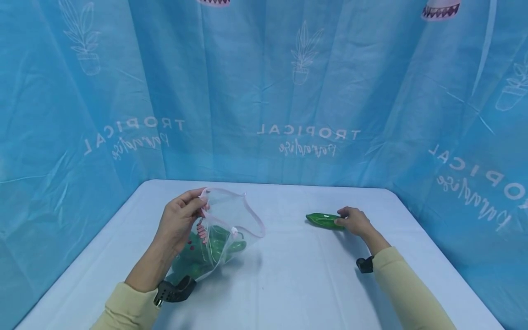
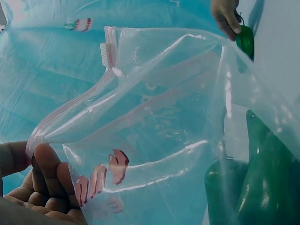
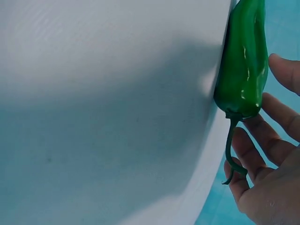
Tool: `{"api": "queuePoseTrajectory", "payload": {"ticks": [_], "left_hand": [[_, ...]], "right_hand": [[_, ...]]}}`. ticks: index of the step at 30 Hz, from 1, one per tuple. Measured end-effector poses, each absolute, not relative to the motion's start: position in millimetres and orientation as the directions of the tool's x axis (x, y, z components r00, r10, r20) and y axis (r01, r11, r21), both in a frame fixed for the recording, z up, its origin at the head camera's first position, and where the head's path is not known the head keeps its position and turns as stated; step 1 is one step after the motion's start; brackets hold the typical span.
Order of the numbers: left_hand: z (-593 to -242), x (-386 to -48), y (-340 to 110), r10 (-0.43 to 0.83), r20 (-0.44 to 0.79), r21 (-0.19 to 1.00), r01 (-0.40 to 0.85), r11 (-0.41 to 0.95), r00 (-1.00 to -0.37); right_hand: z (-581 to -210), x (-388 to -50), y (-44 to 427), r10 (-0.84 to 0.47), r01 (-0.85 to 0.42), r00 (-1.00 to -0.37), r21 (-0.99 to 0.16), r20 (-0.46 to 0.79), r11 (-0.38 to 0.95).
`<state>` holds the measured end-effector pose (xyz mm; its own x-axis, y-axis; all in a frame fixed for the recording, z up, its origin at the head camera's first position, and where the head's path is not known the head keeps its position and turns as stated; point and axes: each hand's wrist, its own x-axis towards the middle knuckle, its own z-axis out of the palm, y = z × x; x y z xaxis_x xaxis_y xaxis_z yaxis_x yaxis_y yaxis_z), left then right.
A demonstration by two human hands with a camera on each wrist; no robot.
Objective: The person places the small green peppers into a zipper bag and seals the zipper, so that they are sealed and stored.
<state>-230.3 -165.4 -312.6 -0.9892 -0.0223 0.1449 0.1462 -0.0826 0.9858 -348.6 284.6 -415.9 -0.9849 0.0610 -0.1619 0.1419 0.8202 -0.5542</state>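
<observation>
A clear zip bag (image 1: 233,215) with a pink rim stands at the left, its mouth spread. My left hand (image 1: 180,219) pinches the rim between thumb and fingers; in the left wrist view the slider sits farther up the rim. Inside the bag are several green peppers (image 2: 262,173). On the right half of the table lies one long green pepper (image 1: 323,220). At its stem end is my right hand (image 1: 355,222). The right wrist view shows loosely bent fingers (image 3: 276,115) beside that pepper, the thumb alongside it, and the curved stem before the fingers.
The white table (image 1: 284,284) has rounded far corners. Blue curtains (image 1: 247,91) with printed lettering and plants hang behind it and along both sides. Each wrist wears a dark strap with a small device (image 1: 177,291).
</observation>
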Motion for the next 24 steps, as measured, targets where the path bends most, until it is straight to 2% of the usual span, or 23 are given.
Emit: {"api": "queuePoseTrajectory", "payload": {"ticks": [8, 24], "left_hand": [[-312.7, -230.0, -167.1, -0.027, 0.148, 0.985, 0.15, -0.087, -0.989], [-313.0, -229.1, -165.3, -0.027, 0.132, 0.989, 0.134, -0.066, -0.991]], "right_hand": [[-423.1, -348.7, 287.7, 0.074, 0.16, -0.981, -0.53, -0.18, 0.833], [-430.8, -337.9, 301.1, 0.06, 0.154, -0.981, -0.559, -0.183, 0.815]]}}
